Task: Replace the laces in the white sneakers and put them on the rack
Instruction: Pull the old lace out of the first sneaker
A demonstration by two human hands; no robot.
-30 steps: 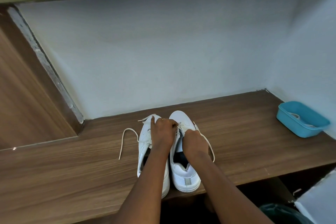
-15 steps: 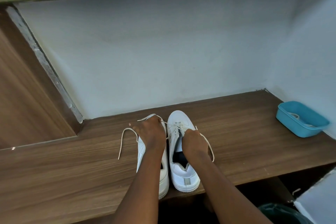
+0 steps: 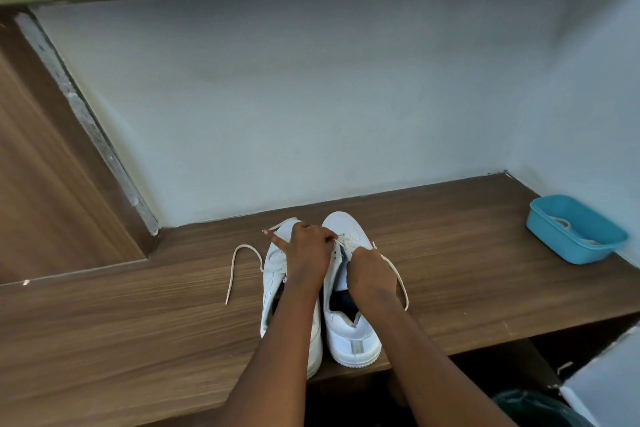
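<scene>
Where both forearms reach in from the near edge, two white sneakers stand side by side on the wooden shelf [image 3: 138,322], heels at its front lip, long axes running away from the person and toes pointing at the wall [image 3: 311,114]. The left sneaker [image 3: 273,274] lies partly under the left forearm, and the right sneaker [image 3: 349,333] sits just beside it. The right hand [image 3: 370,270], knuckles up, bends over the right sneaker's tongue with its fingers curled under; what they grasp cannot be told. The left hand [image 3: 308,250] crosses over and pinches the lace [image 3: 338,242] at the eyelets, one finger stuck out leftward. A loose lace [image 3: 239,253] loops on the shelf left of the pair. Farther right, a blue tub [image 3: 575,229] sits by the side wall.
</scene>
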